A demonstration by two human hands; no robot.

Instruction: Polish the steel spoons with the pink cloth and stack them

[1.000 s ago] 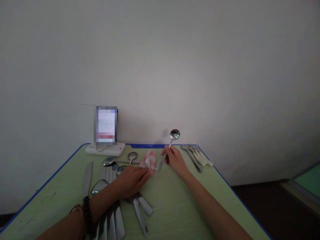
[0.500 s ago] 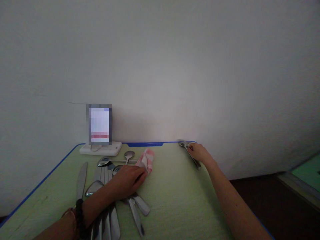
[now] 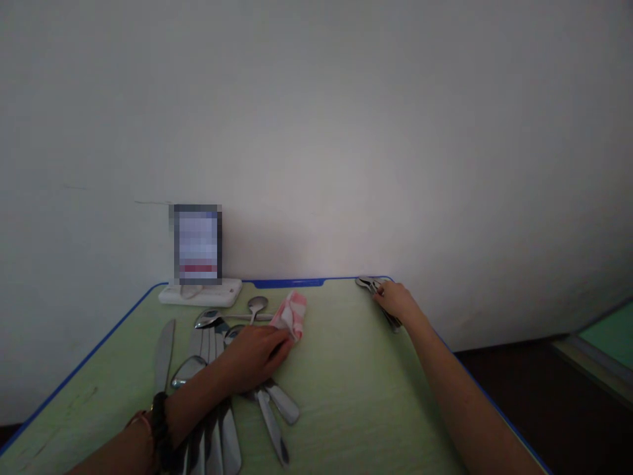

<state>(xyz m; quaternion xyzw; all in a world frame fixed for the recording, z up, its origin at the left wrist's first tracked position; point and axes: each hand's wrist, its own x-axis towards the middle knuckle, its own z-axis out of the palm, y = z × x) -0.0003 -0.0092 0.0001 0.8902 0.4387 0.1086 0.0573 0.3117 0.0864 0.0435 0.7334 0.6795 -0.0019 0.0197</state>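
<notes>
My left hand (image 3: 260, 355) is closed on a pink and white cloth (image 3: 295, 316), which sticks out past the fingertips. Beneath that hand and forearm lies spread-out cutlery: several spoons, with one small spoon (image 3: 258, 304) behind the hand, and long flat handles (image 3: 230, 435) in front. A table knife (image 3: 165, 353) lies to the left of the wrist. At the back right corner of the table, my right hand (image 3: 395, 302) has its fingers closed on a spoon (image 3: 364, 282) that rests with other cutlery; the fingers partly cover this small group.
The green table (image 3: 356, 389) has a blue edge and stands against a white wall (image 3: 346, 165). A white power strip (image 3: 200, 293) lies at the back left, with a blurred-out upright screen (image 3: 198, 244) on it. Dark floor (image 3: 524, 389) shows at the right.
The cutlery at the back right now lies closer together, with the spoon lower against the pieces beside it. My left hand keeps its hold on the cloth, almost unmoved.
</notes>
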